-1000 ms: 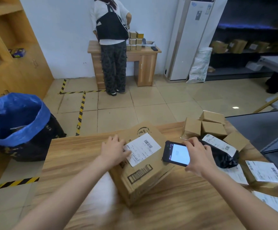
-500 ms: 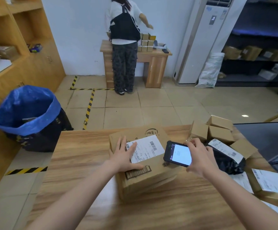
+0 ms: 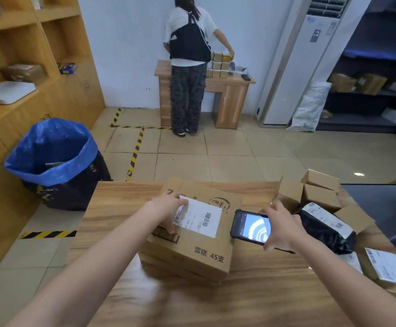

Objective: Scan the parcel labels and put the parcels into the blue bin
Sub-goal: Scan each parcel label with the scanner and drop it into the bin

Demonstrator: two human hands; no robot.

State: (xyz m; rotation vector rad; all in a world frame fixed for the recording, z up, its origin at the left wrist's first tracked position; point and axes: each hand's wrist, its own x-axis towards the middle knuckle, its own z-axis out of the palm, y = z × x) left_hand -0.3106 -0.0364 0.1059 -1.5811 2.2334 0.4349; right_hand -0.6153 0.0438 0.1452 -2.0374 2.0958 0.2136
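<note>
A large brown cardboard parcel [image 3: 199,246] lies on the wooden table [image 3: 251,298], with a white barcode label [image 3: 198,218] on top. My left hand [image 3: 168,210] rests flat on the parcel's top, fingers spread over the label's left edge. To the right of the parcel, my right hand [image 3: 281,228] grips a black handheld scanner [image 3: 249,227] with its screen lit. The blue bin [image 3: 50,159], lined with a blue bag, stands on the floor left of the table.
Several small cardboard boxes [image 3: 319,194], a black bagged parcel [image 3: 327,227] and a labelled parcel [image 3: 390,270] lie on the table's right side. A person [image 3: 188,67] stands at a far desk. Wooden shelves line the left wall.
My left hand has turned the parcel so its label squares up toward the scanner. The scanner's screen has changed from a white page to a ringed pattern. My view has tilted up slightly.
</note>
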